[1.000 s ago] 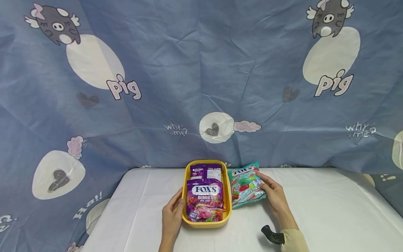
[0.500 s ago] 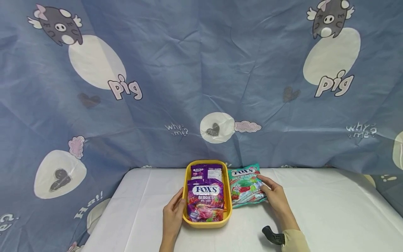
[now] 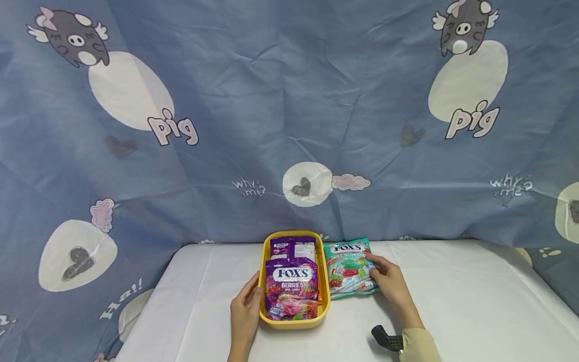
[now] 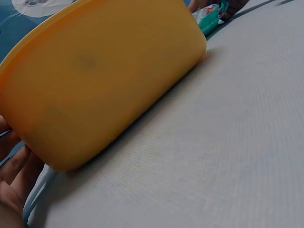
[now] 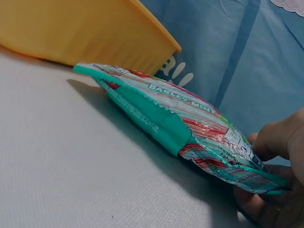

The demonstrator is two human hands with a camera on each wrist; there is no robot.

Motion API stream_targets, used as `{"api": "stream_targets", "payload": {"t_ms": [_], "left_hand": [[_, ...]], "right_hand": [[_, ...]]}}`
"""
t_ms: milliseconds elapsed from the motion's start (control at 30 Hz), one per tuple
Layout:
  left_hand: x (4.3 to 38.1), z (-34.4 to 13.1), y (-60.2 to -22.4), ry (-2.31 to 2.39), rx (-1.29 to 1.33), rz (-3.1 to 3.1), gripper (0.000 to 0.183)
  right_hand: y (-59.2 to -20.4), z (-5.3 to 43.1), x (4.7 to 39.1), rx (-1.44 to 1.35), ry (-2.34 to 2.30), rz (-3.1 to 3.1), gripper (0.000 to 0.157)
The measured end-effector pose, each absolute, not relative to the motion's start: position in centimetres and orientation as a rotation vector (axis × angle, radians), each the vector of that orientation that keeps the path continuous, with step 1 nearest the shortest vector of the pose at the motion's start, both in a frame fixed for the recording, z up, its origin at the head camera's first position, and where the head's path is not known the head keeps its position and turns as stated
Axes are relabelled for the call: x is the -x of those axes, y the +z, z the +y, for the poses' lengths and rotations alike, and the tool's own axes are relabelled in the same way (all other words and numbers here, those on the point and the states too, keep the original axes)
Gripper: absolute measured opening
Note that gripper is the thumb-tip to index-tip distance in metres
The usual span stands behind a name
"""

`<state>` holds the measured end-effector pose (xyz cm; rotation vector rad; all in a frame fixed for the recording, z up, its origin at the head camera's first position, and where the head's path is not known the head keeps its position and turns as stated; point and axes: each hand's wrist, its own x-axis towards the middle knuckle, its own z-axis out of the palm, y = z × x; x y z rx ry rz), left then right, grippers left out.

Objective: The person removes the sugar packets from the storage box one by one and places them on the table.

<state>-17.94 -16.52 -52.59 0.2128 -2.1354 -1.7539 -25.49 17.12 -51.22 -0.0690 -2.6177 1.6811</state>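
Tray [image 3: 295,325]: one, yellow, lower middle of the frame, holding at least two purple bags [image 3: 291,296]
Green bag [image 3: 349,266]: one, just right of the tray; straighter than a second ago
Right hand [image 3: 392,285]: fingers pinching the green bag's right edge
Left hand [image 3: 244,314]: fingers relaxed, touching the tray's left side

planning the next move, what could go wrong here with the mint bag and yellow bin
The right hand pinches the Fox's Mint Blossom candy bag by one side, so it might slip or twist. The bag's other side lies close to the yellow bin and could catch its rim. The Fox's Berries candy bag takes up much of the bin, so another might sit unevenly.
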Motion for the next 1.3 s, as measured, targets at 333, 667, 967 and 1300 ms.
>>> {"api": "stream_targets", "payload": {"t_ms": [333,667,967,1300], "left_hand": [[16.5,-15.6,-49.5,-1.723,-0.236,-2.139,0.036],[16.5,-15.6,-49.5,-1.744,-0.239,-2.119,0.036],[16.6,-15.5,-49.5,-1.757,-0.224,-2.12,0.037],[16.6,-15.7,-49.4,-1.773,-0.229,-2.129,0.037]], "right_hand": [[-51.1,16.8,25.2,-0.027,1.474,-2.679,0.039],[-51.1,16.5,25.2,-0.014,1.365,-2.725,0.039],[-51.4,16.8,25.2,-0.063,1.279,-2.716,0.039],[-51.7,16.8,25.3,-0.091,1.273,-2.708,0.039]]}}
